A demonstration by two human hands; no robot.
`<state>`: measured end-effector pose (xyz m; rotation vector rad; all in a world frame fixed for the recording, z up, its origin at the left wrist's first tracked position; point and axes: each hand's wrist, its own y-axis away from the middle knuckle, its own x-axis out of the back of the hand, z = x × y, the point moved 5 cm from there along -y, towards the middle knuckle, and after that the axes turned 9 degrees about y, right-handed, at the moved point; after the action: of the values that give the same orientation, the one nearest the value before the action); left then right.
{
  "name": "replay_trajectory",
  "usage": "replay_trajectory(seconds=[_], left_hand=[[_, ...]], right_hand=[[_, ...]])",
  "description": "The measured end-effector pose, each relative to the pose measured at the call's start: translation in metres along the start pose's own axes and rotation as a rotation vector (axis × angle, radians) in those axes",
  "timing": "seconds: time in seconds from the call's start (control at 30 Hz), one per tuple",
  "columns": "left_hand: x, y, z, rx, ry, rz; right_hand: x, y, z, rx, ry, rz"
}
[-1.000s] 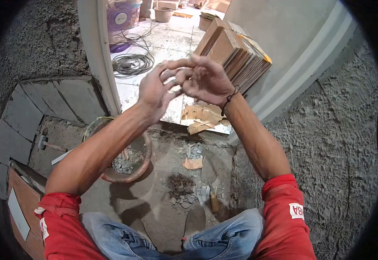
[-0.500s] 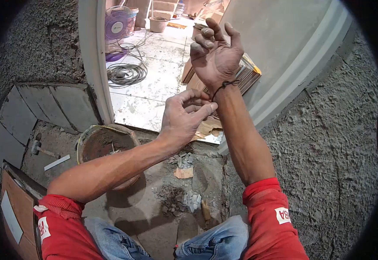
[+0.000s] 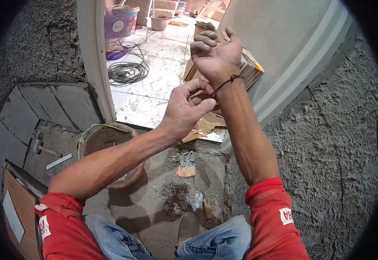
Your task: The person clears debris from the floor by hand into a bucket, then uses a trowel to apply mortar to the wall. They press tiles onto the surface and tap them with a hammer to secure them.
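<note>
My left hand (image 3: pixel 189 106) pinches a thin dark cord bracelet (image 3: pixel 226 83) between thumb and fingers, at the near side of my right wrist. The cord loops around that wrist and has a small knot on top. Palm up and raised, my right hand (image 3: pixel 217 56) holds nothing, and its dusty fingers are loosely curled and apart. Below my left forearm stands a round bucket (image 3: pixel 83 145) with dark material inside, partly hidden by the arm. A trowel (image 3: pixel 207 209) lies on the floor near my feet, among rubble (image 3: pixel 178 201).
To the left lie a hammer (image 3: pixel 38 146) and a white strip (image 3: pixel 59 161), beside wall tiles (image 3: pixel 11 108). Past the door frame (image 3: pixel 94 65) are a purple fan (image 3: pixel 116 26), coiled cable (image 3: pixel 128 73) and a stack of flat boxes (image 3: pixel 254 71). A rough wall (image 3: pixel 314 173) stands right.
My left fingers have closed more tightly at the cord, and the bracelet has shifted slightly up toward my right hand. The right fingers have curled in a little more.
</note>
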<state>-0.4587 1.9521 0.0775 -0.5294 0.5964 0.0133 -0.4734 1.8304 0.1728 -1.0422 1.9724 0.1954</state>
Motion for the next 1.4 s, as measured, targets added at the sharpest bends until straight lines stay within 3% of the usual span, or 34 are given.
replay_trajectory(seconds=[0.07, 0.13, 0.2, 0.27, 0.33, 0.4, 0.5, 0.73, 0.77, 0.8, 0.9, 1.13, 1.2, 1.27, 1.33, 1.37, 1.4], left_hand=[[-0.004, -0.001, 0.004, -0.027, 0.014, -0.032], [-0.01, -0.002, 0.001, 0.15, 0.482, -0.097], [-0.009, 0.001, -0.002, 0.23, 0.473, -0.035], [-0.022, 0.003, 0.002, 0.338, 0.498, -0.01], [-0.022, 0.004, 0.005, 0.353, 0.484, -0.128], [-0.021, 0.008, 0.001, 0.468, 0.39, -0.118], [-0.02, 0.009, -0.002, 0.544, 0.385, -0.119], [-0.022, 0.016, 0.005, 0.637, 0.316, -0.1], [-0.022, 0.015, 0.005, 0.621, 0.3, -0.048], [-0.02, 0.014, 0.004, 0.604, 0.282, 0.003], [-0.019, 0.017, -0.006, 0.584, 0.379, -0.097], [-0.023, 0.03, -0.019, 0.518, 0.471, -0.251], [-0.02, 0.032, -0.023, 0.644, 0.229, -0.053], [-0.019, 0.033, -0.012, 0.636, 0.048, 0.039], [-0.006, 0.028, 0.011, 0.262, -0.709, 0.056], [-0.006, 0.03, 0.021, 0.053, -0.725, 0.115], [-0.003, 0.028, 0.019, 0.057, -0.726, 0.113]], right_hand=[[-0.013, 0.004, -0.005, -0.032, -0.191, -0.17], [-0.027, 0.014, -0.009, -0.045, -0.22, -0.23], [-0.06, 0.033, -0.009, -0.182, -0.337, -0.588], [-0.078, 0.046, -0.007, -0.149, -0.238, -0.671], [-0.099, 0.063, -0.006, -0.242, -0.124, -0.963], [-0.099, 0.062, -0.01, -0.176, -0.08, -0.973], [-0.107, 0.067, -0.005, -0.267, 0.066, -1.216], [-0.093, 0.065, 0.008, -0.23, 0.36, -1.358], [-0.083, 0.069, 0.011, -0.296, 0.37, -1.147], [-0.083, 0.067, 0.014, -0.296, 0.369, -1.149], [-0.078, 0.065, 0.024, -0.303, 0.428, -1.162], [-0.062, 0.068, 0.04, -0.414, 0.839, -1.072], [-0.06, 0.068, 0.044, -0.445, 0.872, -0.969], [-0.044, 0.052, 0.044, -0.247, 1.401, -0.681], [-0.031, 0.044, 0.042, -0.097, 1.694, -0.394], [-0.021, 0.036, 0.041, -0.036, 1.795, -0.33], [-0.012, 0.028, 0.039, 0.026, 1.893, -0.264]])
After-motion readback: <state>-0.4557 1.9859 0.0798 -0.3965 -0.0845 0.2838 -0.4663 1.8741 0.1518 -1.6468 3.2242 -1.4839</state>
